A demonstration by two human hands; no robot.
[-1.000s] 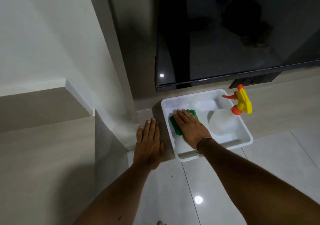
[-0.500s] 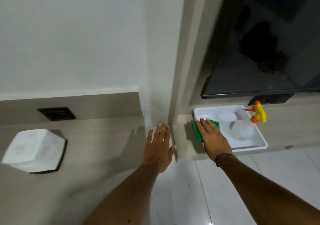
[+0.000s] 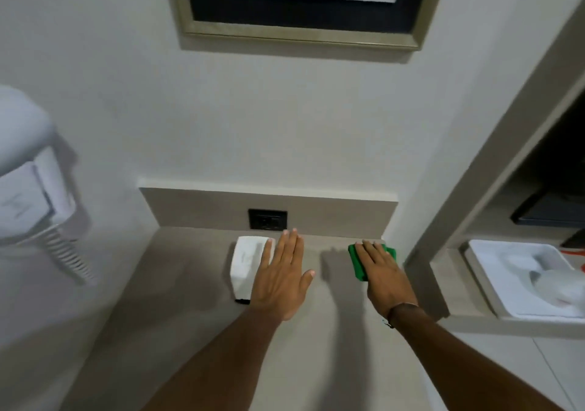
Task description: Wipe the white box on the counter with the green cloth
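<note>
The white box [image 3: 245, 261] lies on the beige counter [image 3: 190, 299], just below a black wall socket. My left hand [image 3: 283, 276] is flat, fingers together, over the box's right side, hiding part of it. The green cloth [image 3: 357, 261] is under my right hand [image 3: 381, 274], which holds it with flat fingers above the counter's right end near the wall corner. Cloth and box are apart, with bare counter between them.
A white tray [image 3: 484, 271] with a spray bottle sits on the lower shelf at the right. A white wall-mounted hair dryer [image 3: 31, 189] with a coiled cord hangs at the left. A framed picture [image 3: 300, 8] hangs above. A black socket [image 3: 267, 219] is in the backsplash.
My right hand has carried the green cloth out of the white tray and left onto the counter. My left hand moved onto the white box. The view swung left.
</note>
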